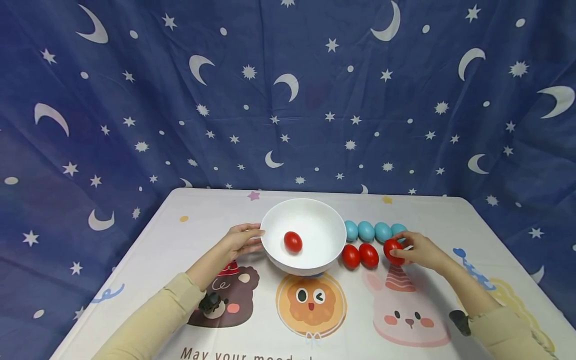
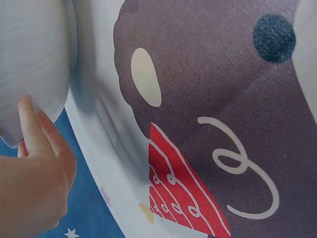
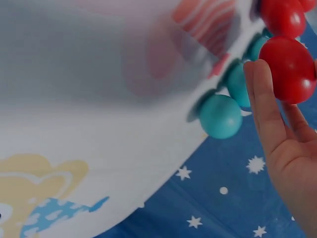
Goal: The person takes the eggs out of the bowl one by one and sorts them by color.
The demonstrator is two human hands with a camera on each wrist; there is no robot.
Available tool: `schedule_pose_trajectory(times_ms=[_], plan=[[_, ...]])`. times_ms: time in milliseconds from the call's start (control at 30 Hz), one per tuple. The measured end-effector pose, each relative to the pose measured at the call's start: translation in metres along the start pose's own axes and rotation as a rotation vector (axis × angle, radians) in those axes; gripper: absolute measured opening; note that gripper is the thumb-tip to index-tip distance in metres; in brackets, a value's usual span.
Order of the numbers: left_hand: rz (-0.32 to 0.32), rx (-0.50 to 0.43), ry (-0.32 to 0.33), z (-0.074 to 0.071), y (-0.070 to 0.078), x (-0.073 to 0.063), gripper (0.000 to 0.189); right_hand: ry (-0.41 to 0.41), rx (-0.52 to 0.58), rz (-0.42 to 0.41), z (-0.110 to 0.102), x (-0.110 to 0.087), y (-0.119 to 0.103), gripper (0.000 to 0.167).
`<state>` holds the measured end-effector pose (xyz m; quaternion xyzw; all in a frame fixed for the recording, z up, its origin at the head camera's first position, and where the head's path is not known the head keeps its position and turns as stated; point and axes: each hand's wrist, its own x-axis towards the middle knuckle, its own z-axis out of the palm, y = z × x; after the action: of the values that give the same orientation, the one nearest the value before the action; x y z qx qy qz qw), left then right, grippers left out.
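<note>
A white bowl [image 1: 317, 230] stands at mid-table with one red egg [image 1: 293, 242] inside. My left hand [image 1: 245, 240] holds the bowl's left side, thumb at the rim and fingers along the outer wall; the left wrist view shows those fingers against the bowl [image 2: 34, 59]. To the right, my right hand [image 1: 416, 250] grips another red egg [image 1: 393, 251] between thumb and fingers, also seen as the large red egg [image 3: 287, 69] in the right wrist view. Two more red eggs [image 1: 369, 255] lie between the bowl and this hand.
Behind the red eggs is a row of several blue eggs [image 1: 382, 232], the rightmost partly behind my right fingers. The white table mat [image 1: 216, 205] bears printed cartoon animals. A dark blue curtain [image 1: 288, 110] with moons and stars hangs past the table's far edge.
</note>
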<state>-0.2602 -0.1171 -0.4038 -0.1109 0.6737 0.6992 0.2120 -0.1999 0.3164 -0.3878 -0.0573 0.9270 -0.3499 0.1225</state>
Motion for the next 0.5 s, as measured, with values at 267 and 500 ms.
schedule_pose_trajectory(times_ms=[267, 500], plan=[[0.005, 0.002, -0.002, 0.002, 0.0, 0.001, 0.048, 0.016, -0.024, 0.077, 0.007, 0.004, 0.009, 0.049], [0.005, 0.006, 0.005, 0.001, -0.001, 0.001, 0.049, 0.025, -0.042, 0.088, 0.012, 0.009, 0.01, 0.048]])
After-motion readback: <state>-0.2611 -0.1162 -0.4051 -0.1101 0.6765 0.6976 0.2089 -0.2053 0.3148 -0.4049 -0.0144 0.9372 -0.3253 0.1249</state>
